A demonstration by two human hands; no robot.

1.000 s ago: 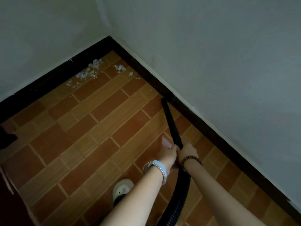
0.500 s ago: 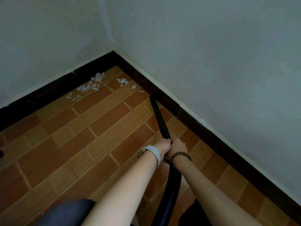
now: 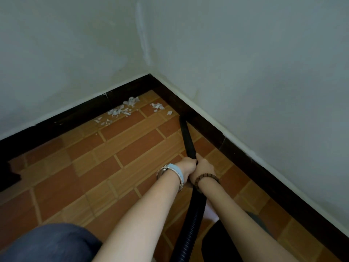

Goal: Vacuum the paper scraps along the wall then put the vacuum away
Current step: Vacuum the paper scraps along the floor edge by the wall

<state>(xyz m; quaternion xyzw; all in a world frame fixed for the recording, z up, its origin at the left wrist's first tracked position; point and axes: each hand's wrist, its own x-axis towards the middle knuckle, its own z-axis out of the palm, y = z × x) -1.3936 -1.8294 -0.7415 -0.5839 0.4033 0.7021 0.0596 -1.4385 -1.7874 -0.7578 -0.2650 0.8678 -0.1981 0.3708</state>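
over the last second the person has closed in on the corner of the skirting board point(image 3: 207, 127), and the black nozzle tube point(image 3: 187, 137) has slid forward along the right-hand run of that board. its tip now lies just short of the corner, close to the nearest stray scrap. the vacuum's pale body, visible a second ago, is now out of view. the paper scraps point(image 3: 122, 110) look as many as before: the main heap sits against the left-hand run of the board just beside the corner, and a smaller cluster point(image 3: 156, 106) lies between that heap and the nozzle tip. so the approach is about done, but in my judgement the actual pick-up has hardly started, and putting the vacuum away is a long way off. the left hand point(image 3: 186, 166), with a watch point(image 3: 172, 172) at its wrist, and the right hand point(image 3: 204, 167), with a bead bracelet point(image 3: 206, 177), sit side by side and touching on the near end of the tube, away from the corner, where the ribbed hose point(image 3: 192, 224) joins it. both wrap closely round the tube. the fingers curl under it and are mostly hidden, so i cannot tell how tight the hold is.
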